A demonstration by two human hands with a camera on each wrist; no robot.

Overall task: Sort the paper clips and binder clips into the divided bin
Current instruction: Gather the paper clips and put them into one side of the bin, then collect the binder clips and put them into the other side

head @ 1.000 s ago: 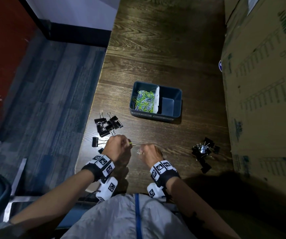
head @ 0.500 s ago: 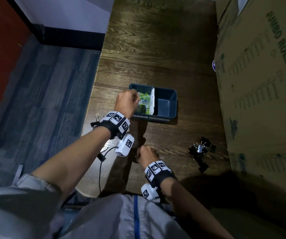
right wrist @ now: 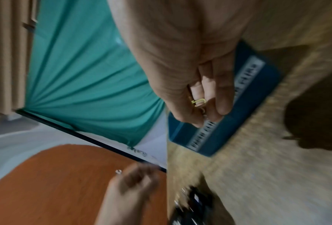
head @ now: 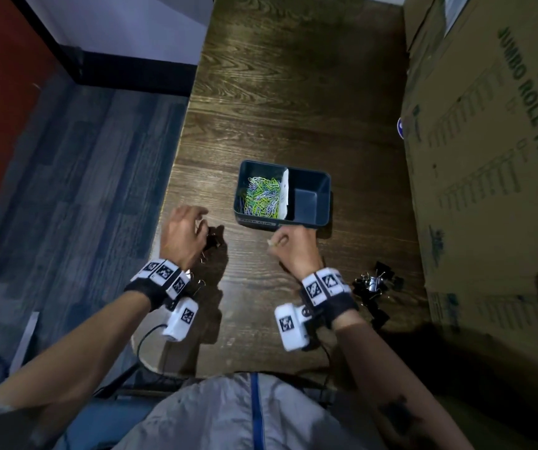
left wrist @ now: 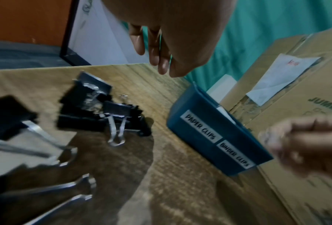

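Just in front of the divided bin (head: 324, 190), at its near wall, a yellow paper clip (right wrist: 199, 101) is pinched between the curled thumb and fingers of the right hand (head: 295, 251). To the left of the bin, the left hand (head: 181, 237) is held over a heap of black binder clips (left wrist: 101, 112), its fingers (left wrist: 155, 50) loosely bent and apart from them; nothing is gripped by it. A mass of coloured paper clips (head: 262, 198) fills the bin's left compartment, which is marked "PAPER CLIPS" on the front wall; the right compartment, marked "BINDER CLIPS", is seen with a bare floor. A white divider (head: 284, 193) is set between the two. A second heap of binder clips (head: 374, 282) lies to the right of the bin and nearer the person. The bin is borne by a dark wood-grain table (head: 293, 92). A large cardboard box (head: 488, 157) printed "JUMBO ROLL TISSUE" is stood right of the bin, and blue-grey flooring (head: 82, 173) is seen to its left.
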